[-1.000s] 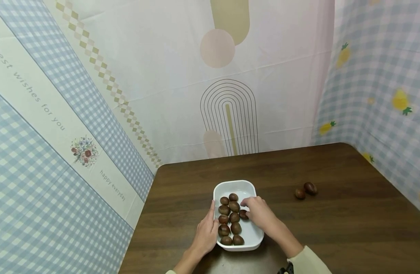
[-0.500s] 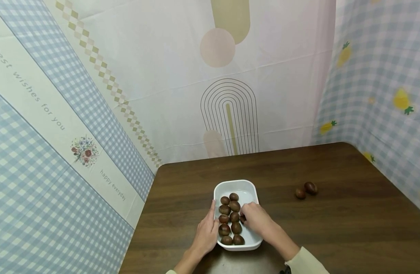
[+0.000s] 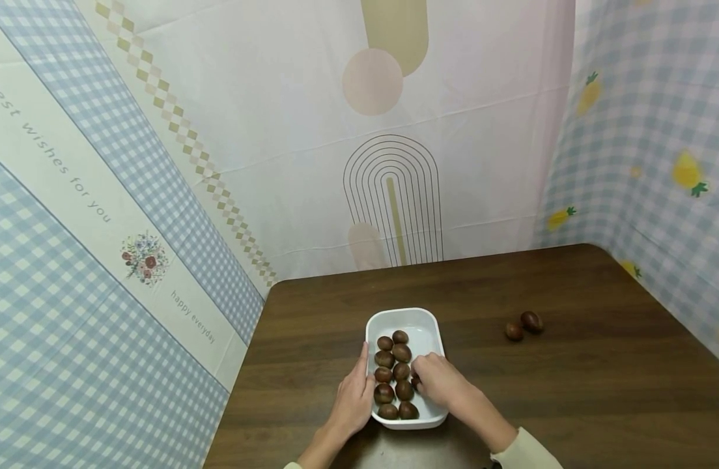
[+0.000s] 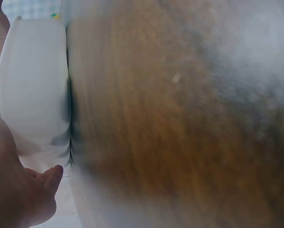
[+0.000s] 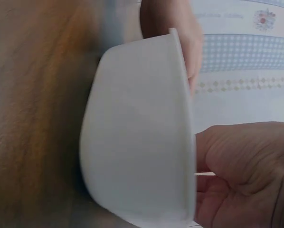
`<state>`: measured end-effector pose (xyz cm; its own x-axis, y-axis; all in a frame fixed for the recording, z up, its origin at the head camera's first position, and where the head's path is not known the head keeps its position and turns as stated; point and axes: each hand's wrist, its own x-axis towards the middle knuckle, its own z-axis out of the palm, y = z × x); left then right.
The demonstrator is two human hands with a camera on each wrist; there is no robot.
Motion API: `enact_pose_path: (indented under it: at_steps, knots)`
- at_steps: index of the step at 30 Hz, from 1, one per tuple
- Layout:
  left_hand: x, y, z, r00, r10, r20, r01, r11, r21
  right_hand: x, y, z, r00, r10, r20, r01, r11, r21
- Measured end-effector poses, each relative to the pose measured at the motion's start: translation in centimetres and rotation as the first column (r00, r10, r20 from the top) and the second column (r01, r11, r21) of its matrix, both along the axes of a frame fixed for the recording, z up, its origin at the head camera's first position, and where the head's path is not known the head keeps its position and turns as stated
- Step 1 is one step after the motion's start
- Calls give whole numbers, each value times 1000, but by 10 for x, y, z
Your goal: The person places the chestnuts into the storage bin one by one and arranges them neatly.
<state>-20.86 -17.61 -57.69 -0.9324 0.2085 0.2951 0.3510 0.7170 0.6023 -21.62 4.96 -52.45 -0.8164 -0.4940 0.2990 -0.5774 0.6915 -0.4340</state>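
A white rectangular dish (image 3: 419, 319) stands on the table, with several brown chestnuts (image 3: 402, 354) in two columns along its left half. My left hand (image 3: 352, 398) rests against the dish's left side, its fingers fairly straight. Inside the dish's right half, my right hand (image 3: 440, 381) pinches one more chestnut (image 3: 415, 383), mostly covered by the fingers, beside the right column. In the right wrist view the dish's outer wall (image 5: 137, 128) hides the fingertips. The left wrist view shows the left hand (image 4: 18, 185) beside the dish wall (image 4: 35, 85).
Two chestnuts (image 3: 531, 322) lie together on the brown wooden table (image 3: 594, 384), right of the dish. Patterned cloths (image 3: 301, 163) hang behind the table and at both sides.
My right hand has closed on the chestnut in the dish's right half and come slightly toward me with it. The left hand and the dish stay in place.
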Motion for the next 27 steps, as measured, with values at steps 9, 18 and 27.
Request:
enact_pose_path:
  at_steps: [9, 18, 27]
  knots:
    - [1, 0, 0, 1000, 1, 6, -1, 1000, -1, 2, 3, 12, 974, 32, 225, -27, 999, -29]
    - [1, 1, 0, 1000, 2, 19, -2, 1000, 6, 15, 1, 15, 965, -203, 165, 219, 972, -83]
    - [0, -1, 1, 1000, -6, 5, 6, 1000, 14, 37, 8, -11, 947, -291, -132, 253, 935, -250]
